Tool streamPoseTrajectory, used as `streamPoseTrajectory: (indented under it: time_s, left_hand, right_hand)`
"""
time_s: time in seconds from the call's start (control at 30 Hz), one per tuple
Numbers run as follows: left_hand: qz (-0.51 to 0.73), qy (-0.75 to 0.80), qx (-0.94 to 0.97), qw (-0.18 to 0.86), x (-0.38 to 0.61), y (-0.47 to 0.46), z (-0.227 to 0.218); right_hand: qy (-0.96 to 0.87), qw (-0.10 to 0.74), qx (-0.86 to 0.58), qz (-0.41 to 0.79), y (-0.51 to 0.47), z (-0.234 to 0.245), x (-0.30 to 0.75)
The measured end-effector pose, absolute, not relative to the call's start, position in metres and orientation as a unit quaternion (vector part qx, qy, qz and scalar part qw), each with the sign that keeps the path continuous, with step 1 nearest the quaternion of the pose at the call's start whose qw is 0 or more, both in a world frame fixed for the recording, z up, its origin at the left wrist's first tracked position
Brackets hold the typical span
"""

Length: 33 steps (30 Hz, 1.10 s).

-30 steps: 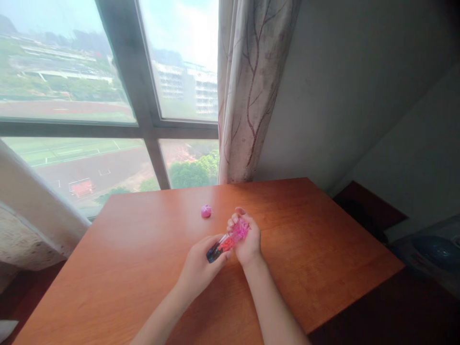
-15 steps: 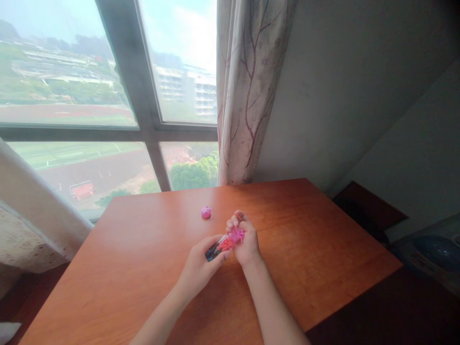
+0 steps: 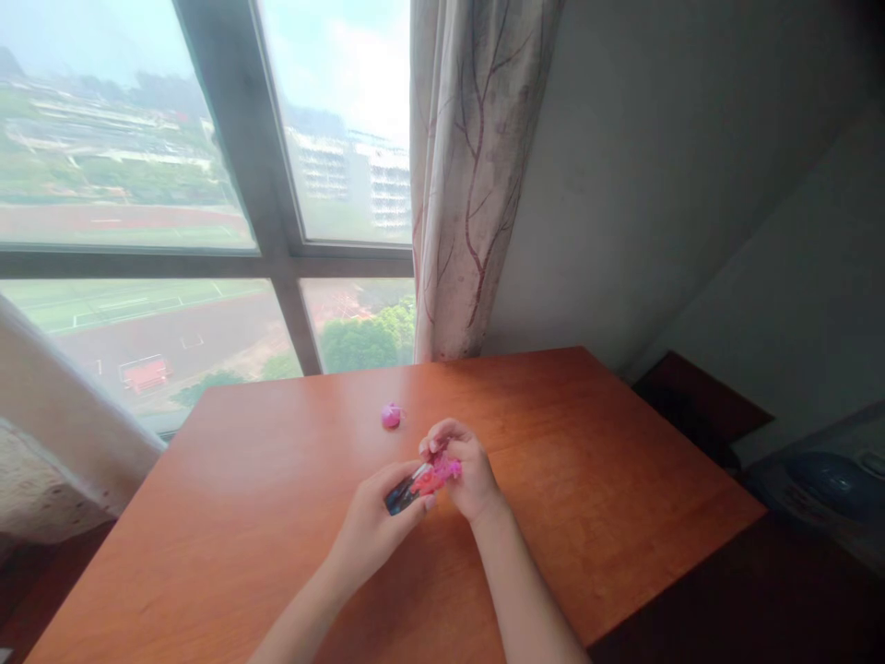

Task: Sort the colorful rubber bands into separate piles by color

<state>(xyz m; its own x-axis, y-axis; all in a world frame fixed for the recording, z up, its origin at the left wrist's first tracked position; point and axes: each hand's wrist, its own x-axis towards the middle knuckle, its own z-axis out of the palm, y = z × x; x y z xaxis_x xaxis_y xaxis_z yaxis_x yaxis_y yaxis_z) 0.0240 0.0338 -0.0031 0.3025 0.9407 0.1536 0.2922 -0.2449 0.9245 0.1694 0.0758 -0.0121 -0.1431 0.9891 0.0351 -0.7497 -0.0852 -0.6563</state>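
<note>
My left hand and right hand meet above a wooden table, and both are closed on one small tube. The tube lies slanted, with its long axis running from lower left to upper right. Its dark end points back toward me, pinched between my left fingers and thumb. Its pink end points away, tucked under my curled right fingers. The middle looks reddish. My right fingers hide most of the pink end, which is too small and blurred to make out. Just beyond my fingertips, not touching them, a small round pink piece rests on the table. The lower edge cuts off both forearms.
</note>
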Motion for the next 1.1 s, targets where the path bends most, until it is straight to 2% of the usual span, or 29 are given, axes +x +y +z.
streamPoseTrajectory:
  time_s: [0.3,0.67,1.1]
  left_hand:
    - [0.377,0.435,0.706,0.412,0.026,0.031,-0.005]
    - [0.378,0.444,0.689,0.43,0.027,0.032,0.002]
    - [0.4,0.477,0.629,0.466,0.028,0.034,-0.003]
  right_hand:
    - [-0.26,0.641,-0.209,0.691,0.074,-0.007,0.171]
    - [-0.117,0.657,-0.232,0.708,0.076,-0.005,0.164]
    - [-0.174,0.68,-0.194,0.685,0.074,-0.008,0.156]
